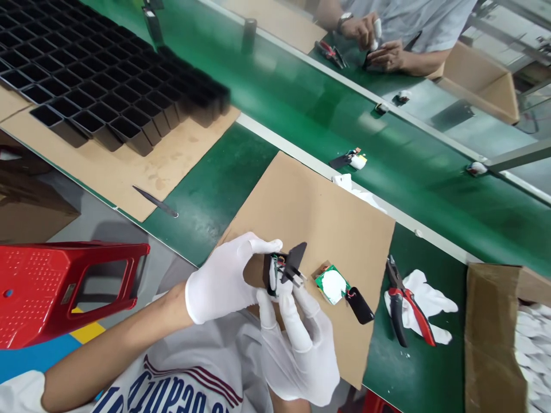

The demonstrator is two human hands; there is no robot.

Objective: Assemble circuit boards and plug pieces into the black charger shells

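My left hand (pixel 226 278), in a white glove, is closed around a small open black plastic case (pixel 270 274) with green circuit board and wires at its mouth. My gloved right hand (pixel 301 350) grips a black end cap with metal plug prongs (pixel 294 264), tilted at the mouth of the case. The cap and case look joined by the wires; fingers hide part of both. Right of my hands, on a cardboard sheet (pixel 310 201), lies a green circuit board (pixel 332 284) with a white patch, wired to another black end cap (pixel 360 305).
Red-handled pliers (pixel 407 301) rest on a spare white glove (pixel 430 298). A cardboard box (pixel 491 338) stands at right. Rows of black cases (pixel 86 74), tweezers (pixel 155 201) and a red stool (pixel 64 287) are at left. A co-worker's hands (pixel 379 46) work across the green conveyor (pixel 297 109), which carries another circuit assembly (pixel 350 159).
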